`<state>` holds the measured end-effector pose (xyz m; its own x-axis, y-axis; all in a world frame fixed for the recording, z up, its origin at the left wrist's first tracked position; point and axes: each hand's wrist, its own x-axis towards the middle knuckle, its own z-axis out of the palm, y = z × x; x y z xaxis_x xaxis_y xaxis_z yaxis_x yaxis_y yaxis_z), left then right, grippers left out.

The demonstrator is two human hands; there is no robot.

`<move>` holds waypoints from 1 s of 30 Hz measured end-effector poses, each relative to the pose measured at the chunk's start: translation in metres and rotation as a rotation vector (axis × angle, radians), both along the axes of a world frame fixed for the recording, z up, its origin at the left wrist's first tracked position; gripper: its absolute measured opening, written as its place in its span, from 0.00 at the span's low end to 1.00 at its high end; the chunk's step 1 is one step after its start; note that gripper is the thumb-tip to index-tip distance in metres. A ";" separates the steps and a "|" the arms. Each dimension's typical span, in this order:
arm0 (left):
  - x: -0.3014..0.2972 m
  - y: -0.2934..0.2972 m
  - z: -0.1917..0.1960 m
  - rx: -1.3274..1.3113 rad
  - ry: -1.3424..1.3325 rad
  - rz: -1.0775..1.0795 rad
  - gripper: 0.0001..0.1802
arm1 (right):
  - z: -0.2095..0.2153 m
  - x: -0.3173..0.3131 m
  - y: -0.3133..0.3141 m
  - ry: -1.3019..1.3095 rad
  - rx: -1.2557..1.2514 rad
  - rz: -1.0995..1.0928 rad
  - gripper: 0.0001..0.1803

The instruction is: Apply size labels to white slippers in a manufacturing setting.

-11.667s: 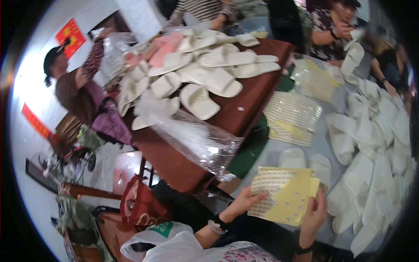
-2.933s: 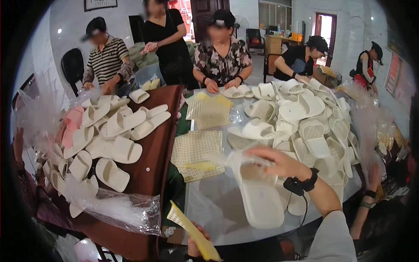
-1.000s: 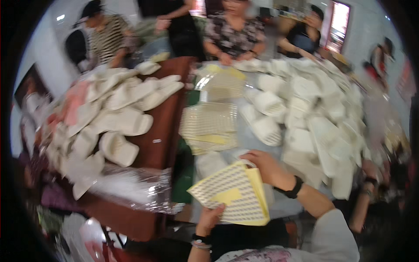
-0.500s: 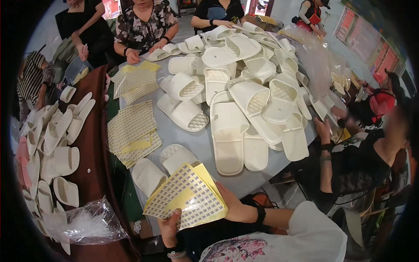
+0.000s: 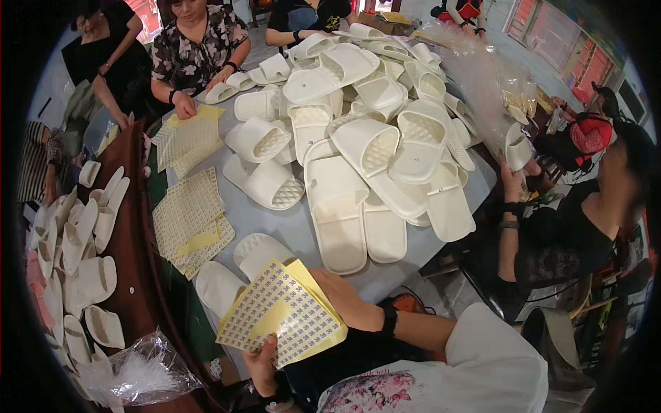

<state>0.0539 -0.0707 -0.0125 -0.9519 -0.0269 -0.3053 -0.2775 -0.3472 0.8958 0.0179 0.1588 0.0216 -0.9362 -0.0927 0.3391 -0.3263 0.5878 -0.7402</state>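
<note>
A stack of yellow-backed sticker sheets [image 5: 282, 315] covered in small printed labels is held close to my body. My left hand [image 5: 263, 363] grips the stack from below. My right hand [image 5: 342, 297] holds its right edge, the wrist wearing a black band. Just beyond the sheets two white slippers [image 5: 241, 265] lie soles up on the grey table [image 5: 296, 230]. A large pile of white slippers [image 5: 375, 117] covers the table's far half.
More sticker sheets [image 5: 188, 220] lie at the table's left and farther back [image 5: 186, 138]. A brown side table [image 5: 134, 234] on the left carries several slippers and a clear plastic bag [image 5: 141, 372]. Other people sit around the table, one at the right holding a slipper [image 5: 518, 148].
My view has swung from the left side table toward the slipper pile. The sticker sheets stay in both hands, now lower and nearer my body.
</note>
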 end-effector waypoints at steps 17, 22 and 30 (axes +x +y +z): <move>-0.001 0.000 0.003 0.127 -0.013 0.022 0.26 | -0.009 -0.015 -0.014 0.020 0.242 -0.013 0.15; -0.001 0.002 0.005 0.145 -0.001 0.034 0.27 | -0.006 -0.014 -0.013 0.096 0.223 0.012 0.14; -0.001 0.002 -0.003 -0.035 0.022 0.067 0.21 | 0.033 -0.016 0.005 -0.630 -0.082 0.039 0.11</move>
<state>0.0530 -0.0692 -0.0159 -0.9541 -0.1009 -0.2819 -0.2346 -0.3329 0.9133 0.0014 0.1640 0.0550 -0.9550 -0.1278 -0.2678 0.1662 0.5172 -0.8396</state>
